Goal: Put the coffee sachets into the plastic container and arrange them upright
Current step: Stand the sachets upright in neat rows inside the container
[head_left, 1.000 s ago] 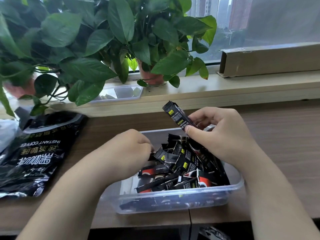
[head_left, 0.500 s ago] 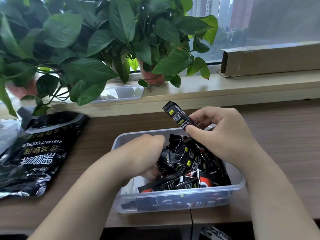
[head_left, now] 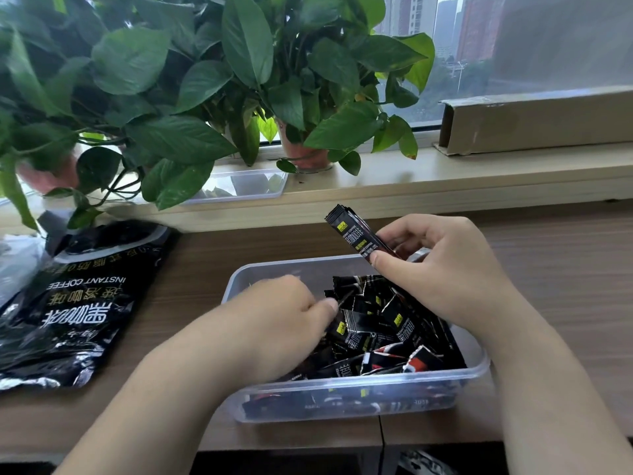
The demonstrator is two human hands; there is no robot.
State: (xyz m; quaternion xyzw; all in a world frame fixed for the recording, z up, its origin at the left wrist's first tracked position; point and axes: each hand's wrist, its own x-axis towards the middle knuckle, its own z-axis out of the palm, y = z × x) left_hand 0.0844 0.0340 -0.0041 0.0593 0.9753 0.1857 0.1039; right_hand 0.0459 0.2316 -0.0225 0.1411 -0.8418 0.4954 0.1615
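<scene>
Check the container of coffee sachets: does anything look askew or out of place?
The sachets in the container lie jumbled and criss-crossed, mostly flat, not upright. Only the bunch gripped by the right hand points up, tilted. The left hand pinches one in the pile.

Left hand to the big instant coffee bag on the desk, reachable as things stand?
Probably yes. The coffee bag lies flat on the desk left of the container, with bare desk between. The left hand is inside among the sachets and would lift over the rim.
</scene>
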